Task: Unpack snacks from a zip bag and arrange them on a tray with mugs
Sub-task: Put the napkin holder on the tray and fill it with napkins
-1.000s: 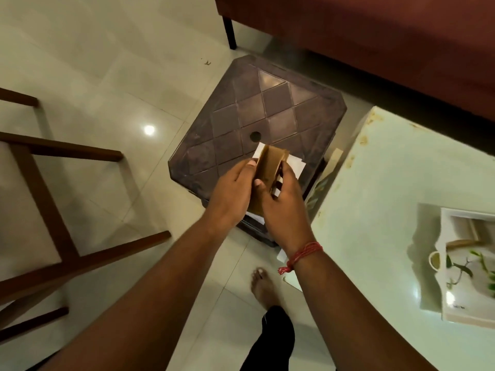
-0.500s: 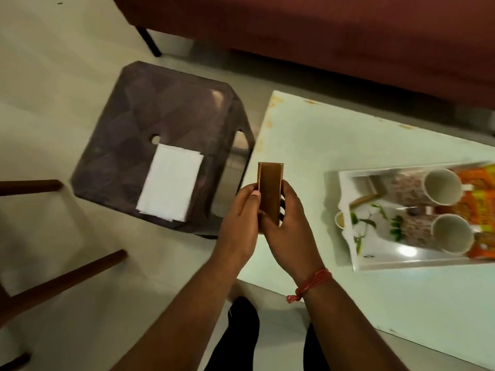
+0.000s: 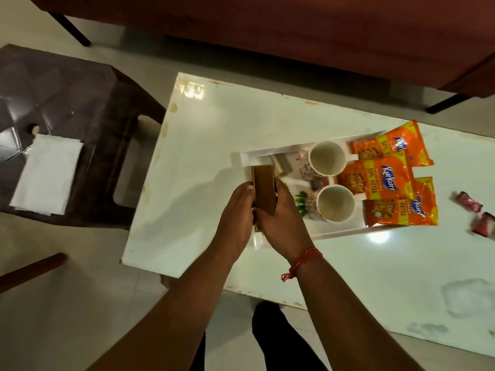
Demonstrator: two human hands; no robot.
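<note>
A slim brown box (image 3: 263, 188) stands upright between my left hand (image 3: 237, 218) and my right hand (image 3: 281, 220), both closed on its sides. It hovers over the left end of a white tray (image 3: 337, 232) on the pale table (image 3: 192, 188). Two floral mugs lie on their sides in the tray, the far mug (image 3: 326, 158) and the near mug (image 3: 336, 207), mouths facing me. Three orange snack packets (image 3: 385, 180) overlap along the tray's right end. What is printed on the box is not readable.
A dark brown plastic stool (image 3: 69, 97) stands left of the table with a white folded paper (image 3: 47, 174) on it. Two small red wrapped sweets (image 3: 468, 202) lie on the table at far right. A maroon sofa (image 3: 267, 30) runs along the back. A wooden chair leg (image 3: 29, 271) shows at lower left.
Both hands carried the brown box from above the stool, rightward over the table edge, to the tray's left end. The white paper stayed on the stool. The view swung right.
</note>
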